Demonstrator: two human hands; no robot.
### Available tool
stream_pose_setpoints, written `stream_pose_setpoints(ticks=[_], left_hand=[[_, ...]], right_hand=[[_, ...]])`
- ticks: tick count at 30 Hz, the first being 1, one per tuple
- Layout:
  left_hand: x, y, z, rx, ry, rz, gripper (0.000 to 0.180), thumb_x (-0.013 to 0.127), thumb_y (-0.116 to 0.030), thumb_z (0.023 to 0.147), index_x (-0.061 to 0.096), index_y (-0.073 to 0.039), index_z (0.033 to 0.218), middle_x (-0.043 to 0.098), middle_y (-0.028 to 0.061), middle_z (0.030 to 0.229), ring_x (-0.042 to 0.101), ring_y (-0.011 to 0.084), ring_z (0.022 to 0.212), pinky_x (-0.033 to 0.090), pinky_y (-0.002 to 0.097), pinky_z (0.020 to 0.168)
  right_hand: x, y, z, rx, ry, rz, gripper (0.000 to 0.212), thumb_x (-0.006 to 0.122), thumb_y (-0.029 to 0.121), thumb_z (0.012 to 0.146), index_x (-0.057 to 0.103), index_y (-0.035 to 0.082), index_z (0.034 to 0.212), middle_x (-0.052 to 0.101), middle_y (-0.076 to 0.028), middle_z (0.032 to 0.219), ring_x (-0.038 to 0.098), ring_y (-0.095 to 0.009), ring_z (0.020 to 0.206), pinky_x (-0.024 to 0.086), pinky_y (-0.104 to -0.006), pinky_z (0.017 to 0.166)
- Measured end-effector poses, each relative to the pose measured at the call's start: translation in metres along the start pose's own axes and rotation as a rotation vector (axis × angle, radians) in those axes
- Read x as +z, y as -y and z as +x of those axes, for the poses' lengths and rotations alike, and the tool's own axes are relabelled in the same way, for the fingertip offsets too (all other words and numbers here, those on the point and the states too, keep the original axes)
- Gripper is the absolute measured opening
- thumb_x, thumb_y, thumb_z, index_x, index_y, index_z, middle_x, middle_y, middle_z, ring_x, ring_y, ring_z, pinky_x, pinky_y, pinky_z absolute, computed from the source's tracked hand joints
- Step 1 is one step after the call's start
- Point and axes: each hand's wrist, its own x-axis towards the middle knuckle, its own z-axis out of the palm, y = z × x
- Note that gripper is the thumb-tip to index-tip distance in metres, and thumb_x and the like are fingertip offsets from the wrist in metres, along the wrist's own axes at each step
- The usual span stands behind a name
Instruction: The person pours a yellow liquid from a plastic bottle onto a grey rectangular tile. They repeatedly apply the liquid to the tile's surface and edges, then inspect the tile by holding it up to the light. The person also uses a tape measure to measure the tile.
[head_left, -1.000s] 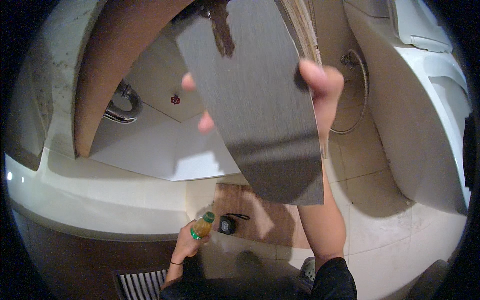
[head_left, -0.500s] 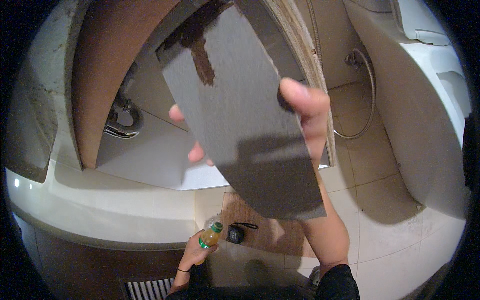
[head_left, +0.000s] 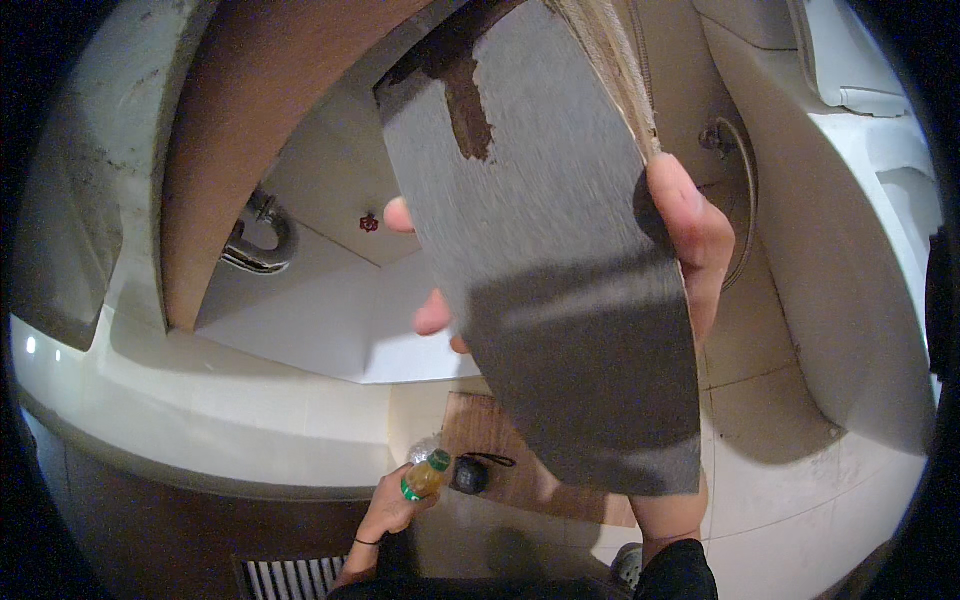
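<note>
The right hand (head_left: 697, 245) grips a big grey board (head_left: 560, 220) up in front of the chest. Its thumb is on the right edge and fingertips poke out past the left edge. A brown patch (head_left: 468, 115) marks the board near its top left corner. The left hand (head_left: 390, 503) is wrapped around a small bottle (head_left: 430, 476) with a green cap, low down, near the left edge of a brown sheet (head_left: 478, 425) on the floor (head_left: 770, 530). A black tape measure (head_left: 469, 477) with a strap sits by that same edge. The floor has big, pale tiles, with smudges on the right. A grey shoe (head_left: 628, 567) shows near the bottom.

Farther left is a long cream ledge (head_left: 240, 415). Behind it, the cupboard (head_left: 300, 315) is white inside, with a shiny bent pipe (head_left: 272, 260) and a little red knob (head_left: 369, 222). A striped panel (head_left: 290, 578) shows at the bottom left. On the right are a silver hose (head_left: 752, 195) and a white toilet (head_left: 850, 270).
</note>
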Motion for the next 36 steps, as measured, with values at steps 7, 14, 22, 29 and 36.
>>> stream_pose_setpoints(ticks=[7,14,22,29,36], left_hand=[[0.006,0.025,0.0,0.034,-0.066,-0.07,0.039,0.08,-0.021,0.072,0.063,-0.004,0.102,0.067,0.0157,0.095,0.065,0.0328,0.088,0.051,0.0389,0.08],[0.011,0.042,-0.003,0.175,-0.064,-0.047,0.038,0.079,-0.022,0.074,0.064,-0.006,0.105,0.067,0.0098,0.093,0.064,0.0236,0.084,0.05,0.0367,0.08],[-0.003,-0.021,-0.019,-0.035,-0.024,-0.104,0.045,0.08,-0.024,0.07,0.062,-0.003,0.105,0.069,0.0164,0.097,0.066,0.036,0.092,0.051,0.039,0.083],[-0.007,-0.029,-0.026,0.129,-0.074,-0.012,0.042,0.082,-0.026,0.072,0.062,-0.004,0.102,0.068,0.0159,0.096,0.066,0.0354,0.091,0.051,0.0395,0.08],[0.013,0.009,-0.016,0.19,-0.103,-0.202,0.047,0.084,-0.028,0.07,0.062,-0.005,0.104,0.068,0.0178,0.096,0.067,0.0347,0.092,0.052,0.04,0.079]], right_hand=[[0.033,-0.01,0.001,-0.062,0.005,-0.082,0.058,0.054,0.05,0.092,0.053,0.0,0.122,0.063,-0.01,0.106,0.067,-0.024,0.088,0.051,-0.032,0.076],[0.058,-0.04,-0.01,0.065,-0.047,-0.283,0.067,0.047,0.053,0.092,0.045,0.003,0.136,0.058,-0.012,0.12,0.065,-0.023,0.095,0.05,-0.0337,0.083],[0.048,-0.023,-0.008,0.01,-0.21,-0.051,0.07,0.041,0.062,0.089,0.053,0.002,0.123,0.063,-0.017,0.112,0.066,-0.026,0.09,0.052,-0.037,0.076],[0.056,-0.009,-0.002,-0.06,-0.119,-0.097,0.07,0.044,0.064,0.086,0.06,0.002,0.115,0.066,-0.015,0.105,0.067,-0.027,0.083,0.052,-0.0359,0.07],[0.042,-0.038,-0.021,0.066,-0.134,-0.139,0.071,0.041,0.059,0.088,0.053,0.0,0.126,0.063,-0.023,0.114,0.069,-0.032,0.084,0.059,-0.0367,0.067]])
